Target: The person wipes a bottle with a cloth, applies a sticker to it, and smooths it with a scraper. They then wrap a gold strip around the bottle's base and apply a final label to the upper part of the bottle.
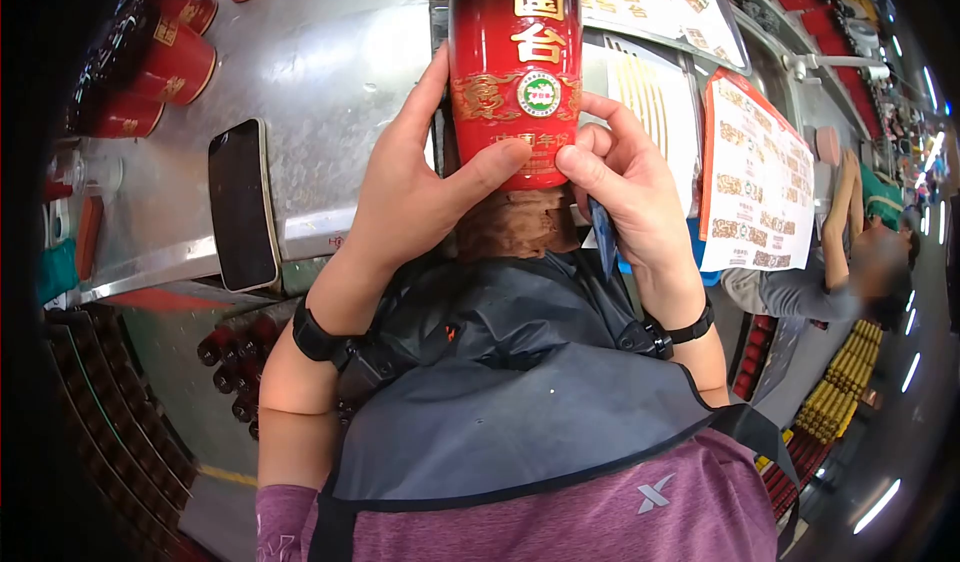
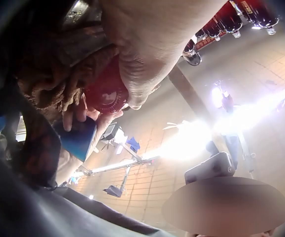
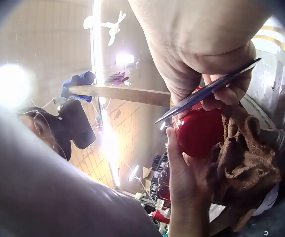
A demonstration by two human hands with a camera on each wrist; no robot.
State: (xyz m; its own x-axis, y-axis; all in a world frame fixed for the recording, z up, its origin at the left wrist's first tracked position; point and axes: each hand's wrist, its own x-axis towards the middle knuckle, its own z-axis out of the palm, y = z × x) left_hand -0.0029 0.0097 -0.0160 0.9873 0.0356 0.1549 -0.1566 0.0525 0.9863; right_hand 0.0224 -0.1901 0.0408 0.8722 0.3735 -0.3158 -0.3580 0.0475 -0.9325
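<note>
A red glossy bottle [image 1: 515, 72] with gold Chinese characters and a round green-white sticker lies with its lower end toward me in the head view. My left hand [image 1: 400, 182] grips its left side, thumb laid across the front near the base. On the other side my right hand [image 1: 640, 187] holds the bottle's lower right edge by thumb and fingers. A thin blue flat piece [image 3: 206, 93] is tucked in the right hand's curled fingers. Below the bottle's base is a crumpled brown cloth [image 1: 520, 224]. Both wrist views show the round red base [image 2: 108, 94].
A black phone [image 1: 243, 207] lies on the metal table [image 1: 320, 52]. Several red bottles [image 1: 175, 62] are at the upper left. Sheets of printed labels [image 1: 755, 177] lie to the right. Another person [image 1: 800, 287] sits farther right, near rows of yellow-capped bottles [image 1: 840, 372].
</note>
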